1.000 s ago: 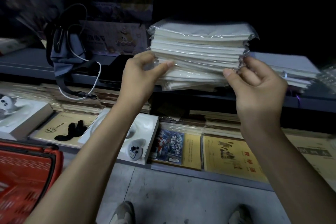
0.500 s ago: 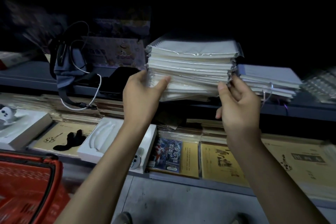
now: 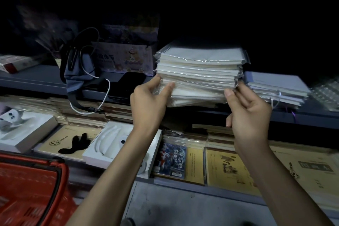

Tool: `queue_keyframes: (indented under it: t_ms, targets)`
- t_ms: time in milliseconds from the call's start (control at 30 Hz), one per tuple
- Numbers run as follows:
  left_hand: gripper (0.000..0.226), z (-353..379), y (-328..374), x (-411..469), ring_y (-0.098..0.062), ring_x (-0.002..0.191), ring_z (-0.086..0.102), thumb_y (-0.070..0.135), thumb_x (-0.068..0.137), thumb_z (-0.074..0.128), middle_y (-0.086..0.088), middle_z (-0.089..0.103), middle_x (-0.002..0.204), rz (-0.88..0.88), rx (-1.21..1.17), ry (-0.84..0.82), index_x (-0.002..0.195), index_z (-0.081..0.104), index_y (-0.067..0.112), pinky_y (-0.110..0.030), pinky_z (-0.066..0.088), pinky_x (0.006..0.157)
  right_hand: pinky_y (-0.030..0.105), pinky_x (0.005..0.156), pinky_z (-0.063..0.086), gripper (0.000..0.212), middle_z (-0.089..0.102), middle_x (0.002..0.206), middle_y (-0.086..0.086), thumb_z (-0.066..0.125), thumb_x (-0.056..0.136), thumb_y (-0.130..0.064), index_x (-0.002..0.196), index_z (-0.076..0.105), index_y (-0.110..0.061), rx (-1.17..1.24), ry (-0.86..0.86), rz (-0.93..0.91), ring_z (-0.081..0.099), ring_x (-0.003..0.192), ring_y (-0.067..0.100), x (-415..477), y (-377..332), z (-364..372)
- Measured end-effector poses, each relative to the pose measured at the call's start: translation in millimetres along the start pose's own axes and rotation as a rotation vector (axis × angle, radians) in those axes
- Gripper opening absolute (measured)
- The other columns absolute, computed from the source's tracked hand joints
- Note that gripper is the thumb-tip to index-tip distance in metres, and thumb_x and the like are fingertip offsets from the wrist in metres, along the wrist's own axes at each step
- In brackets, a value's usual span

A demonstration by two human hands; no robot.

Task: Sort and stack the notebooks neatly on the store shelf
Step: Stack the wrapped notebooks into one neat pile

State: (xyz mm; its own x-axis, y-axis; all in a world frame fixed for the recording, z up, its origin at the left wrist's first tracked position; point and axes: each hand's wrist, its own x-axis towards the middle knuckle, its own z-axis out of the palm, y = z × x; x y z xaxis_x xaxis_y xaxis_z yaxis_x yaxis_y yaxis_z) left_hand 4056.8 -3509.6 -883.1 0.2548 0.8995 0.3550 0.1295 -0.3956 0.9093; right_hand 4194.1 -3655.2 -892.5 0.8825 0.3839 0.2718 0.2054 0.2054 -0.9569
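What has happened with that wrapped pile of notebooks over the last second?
The stack of notebooks has come down toward the shelf, beside the lower pile. The left hand and the right hand kept hold of its front corners. The grey bag and red basket stayed put.

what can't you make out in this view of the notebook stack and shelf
Head view:
- lower corners of notebook stack: hidden by left hand and right hand
- back of shelf: lost in darkness
- red basket: blurred, cut by left and bottom edges
- spiral pile far right: blurred, cut by right edge
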Motion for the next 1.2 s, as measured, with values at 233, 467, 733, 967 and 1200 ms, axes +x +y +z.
queue_keyframes:
  t_ms: [233, 467, 733, 967, 1200]
  targets:
    - [0.061, 0.6, 3.1, 4.8, -0.004, 0.128, 0.063, 0.044, 0.084, 0.087, 0.006, 0.071, 0.134, -0.070, -0.032, 0.020, 0.134, 0.071, 0.013, -0.033, 0.049, 0.114, 0.020, 0.041, 0.044, 0.049, 0.068, 0.134, -0.003, 0.074, 0.094, -0.017, 0.141, 0.061, -0.013, 0.007, 0.046, 0.025, 0.070, 0.064, 0.007, -0.4, -3.7, 3.5]
    - [0.061, -5.0, 4.3, 15.3, -0.007, 0.119, 0.068, 0.040, 0.076, 0.094, 0.001, 0.076, 0.126, -0.072, -0.046, -0.029, 0.125, 0.075, 0.010, -0.034, 0.054, 0.108, 0.031, 0.063, 0.061, 0.054, 0.059, 0.146, -0.002, 0.070, 0.097, -0.016, 0.148, 0.052, -0.017, -0.056, 0.031, -0.040, 0.070, 0.073, 0.015, -5.9, -6.4, 8.8]
    - [0.049, -10.6, 11.1, 13.5, -0.006, 0.133, 0.056, 0.022, 0.093, 0.080, 0.000, 0.064, 0.145, -0.060, -0.052, -0.129, 0.136, 0.067, 0.003, -0.032, 0.044, 0.117, 0.028, 0.079, 0.043, 0.059, 0.052, 0.153, 0.001, 0.063, 0.098, 0.000, 0.153, 0.047, -0.013, 0.022, -0.040, 0.007, 0.051, 0.086, 0.012, 0.5, -16.8, 8.6]
    - [0.067, -16.0, 16.1, 7.0, -0.010, 0.139, 0.052, 0.020, 0.089, 0.083, -0.001, 0.059, 0.151, -0.073, -0.062, -0.212, 0.149, 0.057, 0.008, -0.035, 0.043, 0.119, 0.016, 0.050, 0.042, 0.061, 0.057, 0.147, -0.003, 0.060, 0.095, 0.007, 0.152, 0.046, -0.011, 0.068, -0.049, 0.013, 0.047, 0.086, 0.022, 0.3, -25.4, 10.8]
    - [0.054, -17.3, 12.6, -2.0, 0.006, 0.127, 0.054, 0.012, 0.087, 0.083, 0.013, 0.064, 0.137, -0.029, -0.019, -0.276, 0.137, 0.066, 0.021, -0.025, 0.042, 0.109, 0.021, 0.039, 0.034, 0.054, 0.065, 0.137, -0.001, 0.062, 0.095, 0.006, 0.146, 0.056, -0.011, 0.111, 0.018, 0.071, 0.045, 0.057, 0.028, -4.6, -30.1, 4.1]
